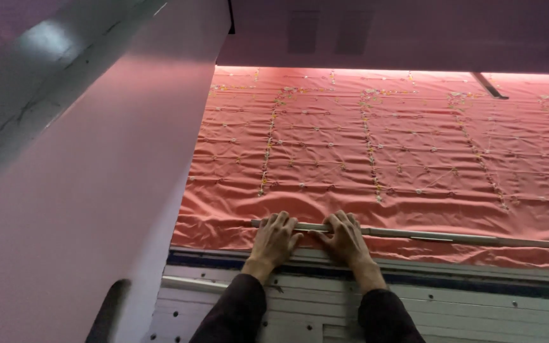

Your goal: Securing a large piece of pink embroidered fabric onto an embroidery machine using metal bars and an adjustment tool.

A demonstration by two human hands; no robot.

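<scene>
A wide sheet of coral-pink fabric (382, 159) with rows of small embroidered motifs lies stretched flat ahead of me. Across its near edge runs a long thin pale rod (452, 237). My left hand (274, 238) presses down on the rod's left end, fingers curled over it. My right hand (347, 238) rests next to it, fingers also over the rod and the wrinkled cloth. Both arms wear dark sleeves.
A large pale machine housing (84, 190) rises on the left. An overhead panel (401, 32) covers the far end of the fabric. A grey metal frame (477, 298) with holes and a dark strip runs under my wrists.
</scene>
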